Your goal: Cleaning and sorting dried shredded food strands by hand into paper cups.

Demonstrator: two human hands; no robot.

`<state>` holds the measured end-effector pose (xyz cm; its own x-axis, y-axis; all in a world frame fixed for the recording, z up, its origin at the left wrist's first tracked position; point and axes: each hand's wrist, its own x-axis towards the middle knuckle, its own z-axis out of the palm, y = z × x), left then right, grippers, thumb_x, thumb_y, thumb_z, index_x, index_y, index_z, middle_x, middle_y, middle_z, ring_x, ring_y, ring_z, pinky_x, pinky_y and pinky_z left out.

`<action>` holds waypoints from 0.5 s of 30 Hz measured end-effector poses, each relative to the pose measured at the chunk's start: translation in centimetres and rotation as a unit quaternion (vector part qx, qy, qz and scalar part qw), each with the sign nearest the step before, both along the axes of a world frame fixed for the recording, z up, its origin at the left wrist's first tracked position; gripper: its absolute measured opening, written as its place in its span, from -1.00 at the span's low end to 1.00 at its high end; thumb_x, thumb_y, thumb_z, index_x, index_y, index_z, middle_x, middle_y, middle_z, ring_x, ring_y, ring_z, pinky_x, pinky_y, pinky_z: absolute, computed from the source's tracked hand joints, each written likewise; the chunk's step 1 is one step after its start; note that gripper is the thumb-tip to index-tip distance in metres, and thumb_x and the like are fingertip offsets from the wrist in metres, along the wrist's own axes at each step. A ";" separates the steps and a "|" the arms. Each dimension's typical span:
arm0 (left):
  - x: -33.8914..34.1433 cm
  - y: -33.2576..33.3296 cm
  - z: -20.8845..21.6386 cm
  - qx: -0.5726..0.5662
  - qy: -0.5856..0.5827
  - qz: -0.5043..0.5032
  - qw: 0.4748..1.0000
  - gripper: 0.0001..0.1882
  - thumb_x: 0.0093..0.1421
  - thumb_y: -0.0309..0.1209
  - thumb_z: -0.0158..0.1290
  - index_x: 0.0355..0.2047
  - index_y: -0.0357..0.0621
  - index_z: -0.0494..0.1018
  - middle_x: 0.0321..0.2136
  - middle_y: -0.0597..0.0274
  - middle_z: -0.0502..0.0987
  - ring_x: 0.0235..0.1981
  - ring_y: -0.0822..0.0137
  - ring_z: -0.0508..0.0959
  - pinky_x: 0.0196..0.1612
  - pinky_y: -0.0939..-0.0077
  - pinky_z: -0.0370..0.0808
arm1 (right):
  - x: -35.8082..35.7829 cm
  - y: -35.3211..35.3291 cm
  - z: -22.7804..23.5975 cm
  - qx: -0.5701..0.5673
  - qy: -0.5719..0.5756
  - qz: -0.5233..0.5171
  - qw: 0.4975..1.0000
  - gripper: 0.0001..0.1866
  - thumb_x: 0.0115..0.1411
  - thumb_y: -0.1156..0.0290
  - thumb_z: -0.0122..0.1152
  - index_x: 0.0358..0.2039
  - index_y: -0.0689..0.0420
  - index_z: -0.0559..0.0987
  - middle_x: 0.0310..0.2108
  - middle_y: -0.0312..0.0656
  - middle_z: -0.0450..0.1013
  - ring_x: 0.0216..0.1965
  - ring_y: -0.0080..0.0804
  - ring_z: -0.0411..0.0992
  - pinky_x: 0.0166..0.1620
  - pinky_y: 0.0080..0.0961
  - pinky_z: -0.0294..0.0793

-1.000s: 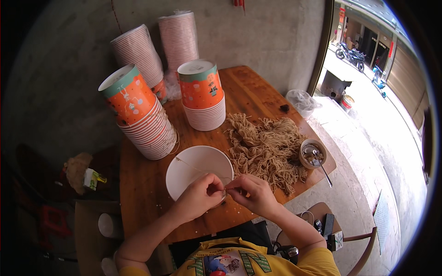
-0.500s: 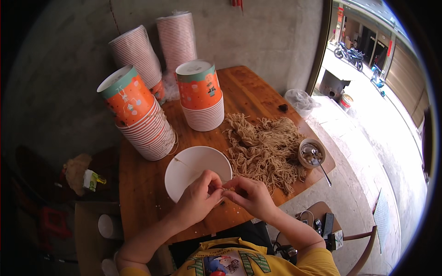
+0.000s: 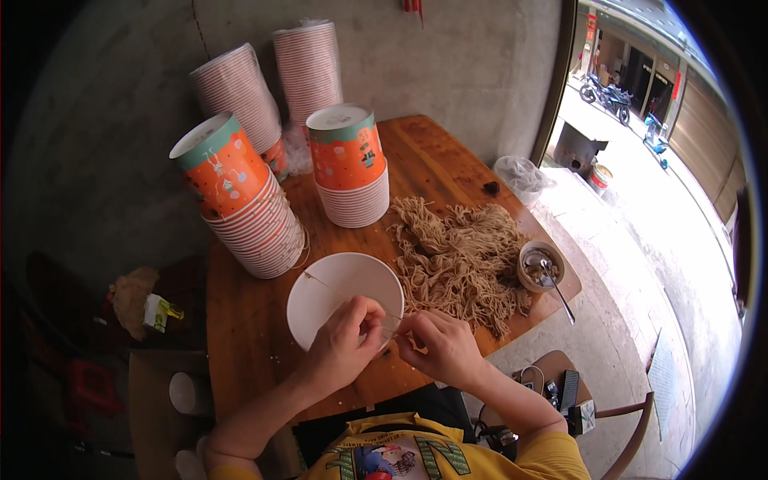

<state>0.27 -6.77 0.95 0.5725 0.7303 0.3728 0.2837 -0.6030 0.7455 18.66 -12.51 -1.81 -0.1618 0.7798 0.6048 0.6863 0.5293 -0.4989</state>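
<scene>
A thin string spans the small gap between my two hands, above the near right rim of a white paper tub whose inside faces up. My left hand is closed with fingertips pinched on one end of the string, in front of the tub. My right hand pinches the other end, its fingers curled. Another bit of string lies across the tub's far left rim. To the right of the tub spreads a tangled heap of tan strings.
Nested orange tubs with string around them stand at left, another stack beside. Taller wrapped stacks lean on the wall. A small bowl with a spoon sits at the table's right edge. A stool holds small items.
My hands have drawn slightly apart, the right one moving a little to the right. The string between them now shows more clearly. The tub has barely shifted.
</scene>
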 end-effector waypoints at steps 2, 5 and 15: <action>0.0 0.2 0.2 0.024 0.006 -0.006 1.000 -0.75 0.06 -0.69 0.08 -0.27 -0.22 0.32 -0.39 0.11 0.43 -0.36 0.15 0.52 -0.31 0.35 0.49 | -0.1 0.1 0.1 0.010 -0.007 0.001 1.000 -0.81 0.00 0.46 0.29 -0.40 0.11 0.44 -0.56 -0.26 0.38 -0.53 -0.32 0.42 -0.49 -0.40 0.44; -0.2 0.3 0.1 0.088 0.033 -0.017 0.995 -0.78 0.04 -0.68 0.08 -0.31 -0.22 0.35 -0.38 0.11 0.42 -0.33 0.11 0.50 -0.28 0.30 0.48 | -0.1 0.1 0.1 0.023 -0.022 -0.001 1.000 -0.81 -0.01 0.47 0.29 -0.41 0.11 0.44 -0.56 -0.27 0.38 -0.53 -0.33 0.42 -0.48 -0.41 0.44; 0.0 -0.3 0.0 0.167 0.056 0.027 0.984 -0.83 0.02 -0.68 0.05 -0.37 -0.20 0.38 -0.41 0.12 0.40 -0.33 0.06 0.48 -0.28 0.26 0.45 | -0.8 -0.9 -1.5 -0.057 0.067 -0.003 0.996 -0.81 0.00 0.49 0.27 -0.36 0.12 0.47 -0.55 -0.25 0.39 -0.49 -0.31 0.44 -0.43 -0.41 0.48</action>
